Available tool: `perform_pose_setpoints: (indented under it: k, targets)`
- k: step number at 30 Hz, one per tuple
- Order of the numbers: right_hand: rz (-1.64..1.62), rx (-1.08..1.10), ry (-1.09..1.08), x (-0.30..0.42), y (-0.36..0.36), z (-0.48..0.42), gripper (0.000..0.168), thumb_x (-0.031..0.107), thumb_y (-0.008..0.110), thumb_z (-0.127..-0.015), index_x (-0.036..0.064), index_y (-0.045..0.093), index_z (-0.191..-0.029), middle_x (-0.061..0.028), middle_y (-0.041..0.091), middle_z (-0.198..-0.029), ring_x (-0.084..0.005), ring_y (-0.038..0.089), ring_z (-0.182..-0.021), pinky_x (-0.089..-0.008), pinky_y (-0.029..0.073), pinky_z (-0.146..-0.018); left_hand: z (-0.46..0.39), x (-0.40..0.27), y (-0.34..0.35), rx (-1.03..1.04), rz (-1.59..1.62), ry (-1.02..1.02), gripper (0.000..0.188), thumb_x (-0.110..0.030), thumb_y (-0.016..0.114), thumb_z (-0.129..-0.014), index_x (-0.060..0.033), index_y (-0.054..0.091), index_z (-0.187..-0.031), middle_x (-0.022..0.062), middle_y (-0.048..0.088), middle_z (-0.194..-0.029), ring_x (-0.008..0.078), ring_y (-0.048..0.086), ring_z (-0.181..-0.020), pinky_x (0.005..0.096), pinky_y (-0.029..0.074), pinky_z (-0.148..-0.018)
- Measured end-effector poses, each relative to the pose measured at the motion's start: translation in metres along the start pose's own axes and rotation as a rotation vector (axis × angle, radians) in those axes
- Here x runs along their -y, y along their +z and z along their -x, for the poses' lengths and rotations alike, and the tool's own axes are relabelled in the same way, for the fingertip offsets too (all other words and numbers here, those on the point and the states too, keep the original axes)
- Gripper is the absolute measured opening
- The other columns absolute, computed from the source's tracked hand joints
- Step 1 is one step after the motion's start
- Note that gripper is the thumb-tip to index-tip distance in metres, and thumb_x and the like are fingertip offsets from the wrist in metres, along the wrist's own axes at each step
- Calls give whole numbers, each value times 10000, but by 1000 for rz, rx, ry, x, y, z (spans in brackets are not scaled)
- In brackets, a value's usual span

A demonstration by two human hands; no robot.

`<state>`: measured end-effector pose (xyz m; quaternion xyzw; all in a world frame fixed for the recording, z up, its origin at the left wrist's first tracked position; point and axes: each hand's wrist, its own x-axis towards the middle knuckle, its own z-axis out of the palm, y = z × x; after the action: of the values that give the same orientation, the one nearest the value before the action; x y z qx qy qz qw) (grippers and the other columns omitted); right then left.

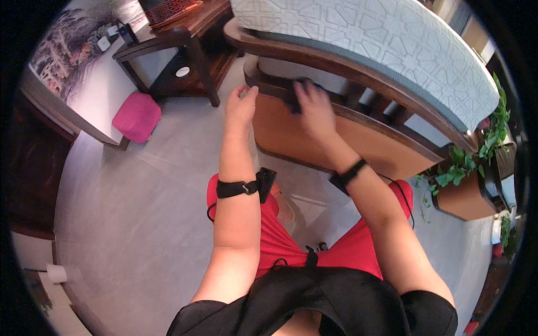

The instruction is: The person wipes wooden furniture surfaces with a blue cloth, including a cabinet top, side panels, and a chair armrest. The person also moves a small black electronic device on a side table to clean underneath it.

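Note:
My left hand (241,107) is raised before the rounded end of a dark wooden bench or sofa frame (286,48), thumb and fingers slightly apart, with nothing visible in it. My right hand (315,109), blurred, is at the slatted side of that frame. Its fingers are on a dark, soft-looking thing (294,101), probably a cloth, against the lower wooden rail. A pale patterned cushion or backrest (370,33) rises above the frame, and an orange-brown panel (344,143) lies below it. Each forearm wears a black strap with a small dark device.
A magenta stool (138,116) stands on the grey floor by a low wall, left of my hands. Behind it is a dark wooden side table (195,63) with a woven basket (172,12) on top. Trailing green plants (458,168) hang at the right near an orange-brown planter (462,197).

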<state>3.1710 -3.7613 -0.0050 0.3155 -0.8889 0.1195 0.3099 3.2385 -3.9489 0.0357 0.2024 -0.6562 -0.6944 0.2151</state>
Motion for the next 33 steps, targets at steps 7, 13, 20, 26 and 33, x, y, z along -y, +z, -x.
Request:
perform_pose_setpoints:
  k: [7,13,20,26,33]
  targets:
    - [-252,96,4,36,17,-55,457,154,555,-829,86,519,-1279,-141,521,-1300,-346,557,-1058,-425,492,-921,8,-21,48,93,-60,140,409,-248,661,-901,25,607,-1200,93,648,-1131,160,584,-1025,280,449,-887]
    - [106,74,-161,-60,-37,26,572,114,528,-820,92,451,-1386,-154,495,-1348,-288,566,-1092,-361,512,-913,21,-29,74,158,-195,243,405,-244,649,-894,66,607,-1152,163,682,-1073,203,647,-981,307,491,-865]
    - [-64,157,106,-91,-72,118,509,40,573,-786,77,546,-1293,-155,531,-1284,-325,546,-1125,-385,499,-915,36,-31,120,255,-327,333,439,-274,641,-885,54,606,-1174,208,665,-1124,269,655,-1021,344,491,-902]
    - [-184,-257,203,-82,-111,74,674,-76,585,-713,50,464,-1363,-184,497,-1307,-367,510,-1188,-398,476,-967,44,-14,154,270,-353,389,397,-292,640,-873,38,647,-1094,214,682,-1040,316,664,-970,376,498,-874]
    - [177,-105,121,-92,-64,63,622,94,519,-844,28,341,-1436,-189,498,-1291,-304,564,-1106,-320,550,-847,65,-35,177,405,-650,518,356,-309,634,-886,44,676,-883,149,678,-766,244,674,-741,345,503,-690]
